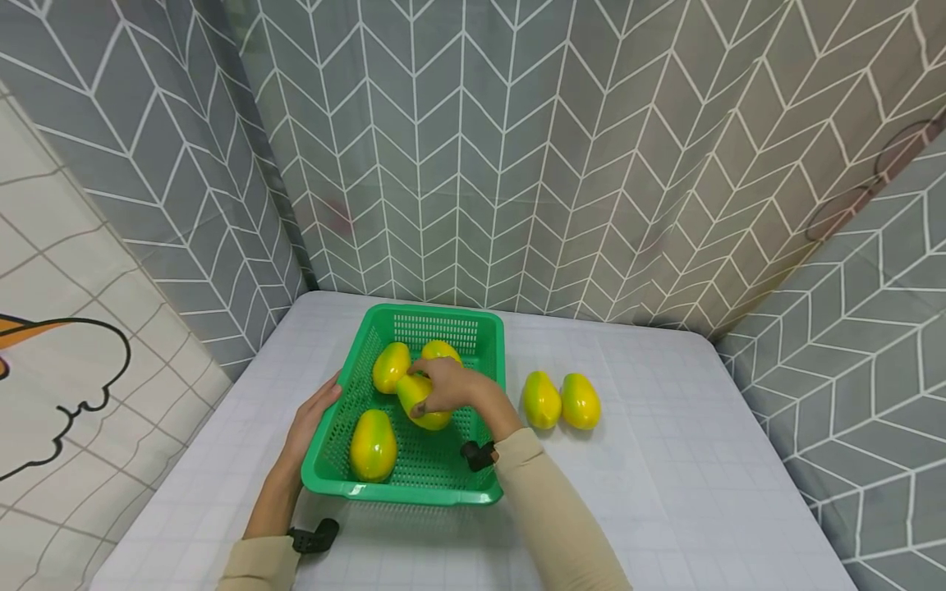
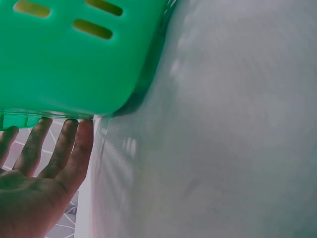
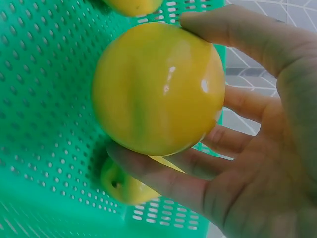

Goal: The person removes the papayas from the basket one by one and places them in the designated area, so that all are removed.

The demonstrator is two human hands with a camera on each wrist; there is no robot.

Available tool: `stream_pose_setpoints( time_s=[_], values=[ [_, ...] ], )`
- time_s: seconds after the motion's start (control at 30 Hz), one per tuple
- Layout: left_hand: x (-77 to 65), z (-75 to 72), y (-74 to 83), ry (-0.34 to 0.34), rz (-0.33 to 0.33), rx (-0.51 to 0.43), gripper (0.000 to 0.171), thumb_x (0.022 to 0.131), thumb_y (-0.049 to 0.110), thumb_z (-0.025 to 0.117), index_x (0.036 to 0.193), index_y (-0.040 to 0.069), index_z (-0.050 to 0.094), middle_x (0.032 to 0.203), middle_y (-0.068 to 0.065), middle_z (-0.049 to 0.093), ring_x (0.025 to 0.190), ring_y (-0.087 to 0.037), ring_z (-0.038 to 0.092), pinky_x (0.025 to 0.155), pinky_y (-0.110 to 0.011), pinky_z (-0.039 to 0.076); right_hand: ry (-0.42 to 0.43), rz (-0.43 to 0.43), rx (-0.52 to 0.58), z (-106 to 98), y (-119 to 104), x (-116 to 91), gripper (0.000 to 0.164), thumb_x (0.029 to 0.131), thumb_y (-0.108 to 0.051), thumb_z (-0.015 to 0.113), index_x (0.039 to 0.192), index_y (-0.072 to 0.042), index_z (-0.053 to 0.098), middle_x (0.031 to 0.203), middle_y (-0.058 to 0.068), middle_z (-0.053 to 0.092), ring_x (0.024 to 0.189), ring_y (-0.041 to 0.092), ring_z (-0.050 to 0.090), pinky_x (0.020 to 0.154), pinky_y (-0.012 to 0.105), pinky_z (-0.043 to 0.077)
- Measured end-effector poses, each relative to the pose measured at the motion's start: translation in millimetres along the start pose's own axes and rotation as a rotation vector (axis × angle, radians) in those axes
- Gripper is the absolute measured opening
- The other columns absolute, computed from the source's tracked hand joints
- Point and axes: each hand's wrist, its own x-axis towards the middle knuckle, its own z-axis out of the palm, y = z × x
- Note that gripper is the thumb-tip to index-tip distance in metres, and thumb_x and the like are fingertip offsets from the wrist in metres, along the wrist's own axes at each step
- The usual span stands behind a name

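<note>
A green plastic basket (image 1: 402, 496) with perforated walls stands on the table. My right hand (image 1: 449, 386) reaches into it and grips a glossy yellow papaya (image 3: 158, 89) with green streaks, thumb on one side and fingers on the other. Around it in the basket are a papaya (image 1: 373, 446) at the near left, another papaya (image 1: 392, 367) at the far left and a third papaya (image 1: 441, 351) at the back, partly hidden by the hand. My left hand (image 1: 309, 420) touches the basket's left side with fingers extended; the left wrist view shows its fingertips (image 2: 72, 124) against the green wall.
Two more papayas, one left papaya (image 1: 542, 400) and one right papaya (image 1: 580, 401), lie side by side on the white table (image 1: 665, 460), right of the basket. Grey patterned curtains (image 1: 473, 164) hang behind and beside the table.
</note>
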Motion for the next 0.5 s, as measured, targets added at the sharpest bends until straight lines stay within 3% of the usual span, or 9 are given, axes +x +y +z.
stream_pose_setpoints(
  time_s=[0.17,0.3,0.37,0.43,0.5],
  values=[
    [0.2,-0.3,0.5,0.001,-0.001,0.006,0.063,0.114,0.054,0.034,0.170,0.026,0.025,0.177,-0.003,0.026,0.128,0.012,0.049,0.098,-0.011,0.052,0.029,0.011,0.014,-7.0,3.7,-4.6,0.067,0.092,-0.029,0.083,0.152,-0.012,0.056,0.144,0.009,0.066,0.115,0.019,0.060,0.098,0.034,0.055],
    [0.2,-0.3,0.8,0.003,-0.004,0.006,0.063,0.114,0.054,0.034,0.170,0.026,0.025,0.177,-0.004,0.027,0.123,0.016,0.050,0.097,-0.012,0.053,0.050,0.022,0.027,-10.1,6.6,-7.3,0.066,0.093,-0.029,0.082,0.150,-0.011,0.056,0.143,0.012,0.065,0.114,0.022,0.061,0.096,0.036,0.057],
    [-0.2,-0.3,0.9,0.008,-0.010,0.010,0.064,0.114,0.054,0.034,0.170,0.027,0.025,0.177,-0.004,0.027,0.123,0.016,0.050,0.097,-0.012,0.053,0.060,0.030,0.029,-10.3,8.1,-7.7,0.066,0.093,-0.030,0.082,0.150,-0.011,0.056,0.143,0.013,0.065,0.114,0.022,0.061,0.096,0.036,0.057],
    [-0.4,0.0,1.0,0.004,-0.008,0.002,0.064,0.114,0.054,0.034,0.171,0.026,0.024,0.178,-0.003,0.025,0.138,0.003,0.051,0.097,-0.010,0.052,0.074,0.033,0.035,-10.9,9.5,-8.5,0.066,0.093,-0.031,0.082,0.150,-0.011,0.056,0.142,0.013,0.066,0.114,0.023,0.061,0.096,0.037,0.057],
    [-0.5,0.4,1.3,-0.002,-0.004,-0.005,0.064,0.114,0.053,0.035,0.171,0.024,0.024,0.178,-0.002,0.024,0.151,-0.012,0.043,0.098,-0.008,0.050,0.089,0.035,0.044,-11.7,11.0,-9.6,0.067,0.093,-0.030,0.082,0.151,-0.010,0.056,0.142,0.013,0.066,0.114,0.023,0.061,0.097,0.037,0.057]
  ],
)
